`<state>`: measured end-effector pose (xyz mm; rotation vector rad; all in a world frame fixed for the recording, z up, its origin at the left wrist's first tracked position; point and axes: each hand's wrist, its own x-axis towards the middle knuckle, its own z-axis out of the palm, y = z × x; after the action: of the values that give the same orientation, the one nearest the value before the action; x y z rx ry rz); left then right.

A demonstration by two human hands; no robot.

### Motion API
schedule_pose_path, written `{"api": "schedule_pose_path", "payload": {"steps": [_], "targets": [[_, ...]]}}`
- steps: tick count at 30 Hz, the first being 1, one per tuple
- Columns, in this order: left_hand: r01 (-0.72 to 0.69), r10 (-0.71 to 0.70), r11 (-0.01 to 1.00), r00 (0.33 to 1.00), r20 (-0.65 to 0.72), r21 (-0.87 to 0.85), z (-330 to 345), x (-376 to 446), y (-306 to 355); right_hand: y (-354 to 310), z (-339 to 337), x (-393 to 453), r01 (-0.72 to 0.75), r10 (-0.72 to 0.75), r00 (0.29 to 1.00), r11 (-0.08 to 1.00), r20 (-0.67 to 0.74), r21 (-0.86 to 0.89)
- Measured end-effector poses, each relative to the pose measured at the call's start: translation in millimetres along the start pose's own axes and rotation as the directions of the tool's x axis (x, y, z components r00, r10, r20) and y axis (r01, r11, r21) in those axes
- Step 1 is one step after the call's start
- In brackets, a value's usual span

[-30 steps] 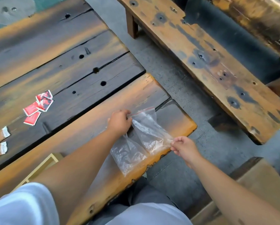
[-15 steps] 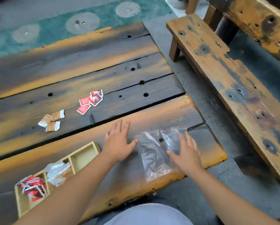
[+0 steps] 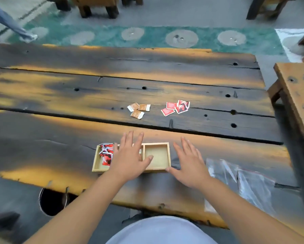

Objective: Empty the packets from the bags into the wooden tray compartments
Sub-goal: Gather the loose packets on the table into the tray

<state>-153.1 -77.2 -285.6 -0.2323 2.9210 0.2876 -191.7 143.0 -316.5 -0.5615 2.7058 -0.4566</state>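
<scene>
A wooden tray (image 3: 168, 156) with three compartments lies on the table in front of me. Its left compartment holds several red packets (image 3: 106, 153); the right one is bare. My left hand (image 3: 130, 157) hovers flat over the middle compartment, fingers spread, hiding what is in it. My right hand (image 3: 189, 162) is spread flat just right of the tray, holding nothing. Clear plastic bags (image 3: 242, 178) lie flat on the table to the right of that hand. Farther back lie three brown packets (image 3: 138, 109) and several red packets (image 3: 176, 107).
The plank table (image 3: 59, 95) has holes and cracks, with its front edge close to my body. A wooden bench (image 3: 299, 95) stands at the right. A round dark opening (image 3: 52, 201) shows below the table's front left. A person's legs (image 3: 8, 23) pass at the far left.
Both hands have left the plastic bags and moved left to the tray. The view has swung left, so the whole tray and table now show. The bags stay flat on the table.
</scene>
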Motion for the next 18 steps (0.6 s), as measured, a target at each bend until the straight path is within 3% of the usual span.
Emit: {"api": "schedule_pose_path", "payload": {"steps": [8, 18], "targets": [[0.148, -0.148, 0.989, 0.989, -0.024, -0.004, -10.4, -34.5, -91.7, -74.7, 16.3, 22.5, 0.112, -0.106, 0.988, 0.992, 0.108, -0.054], [0.073, -0.073, 0.997, 0.996, 0.047, -0.003, -16.5, -11.1, -129.8, -111.4, 27.3, 51.4, 0.074, -0.061, 0.989, 0.993, 0.138, -0.09]]}}
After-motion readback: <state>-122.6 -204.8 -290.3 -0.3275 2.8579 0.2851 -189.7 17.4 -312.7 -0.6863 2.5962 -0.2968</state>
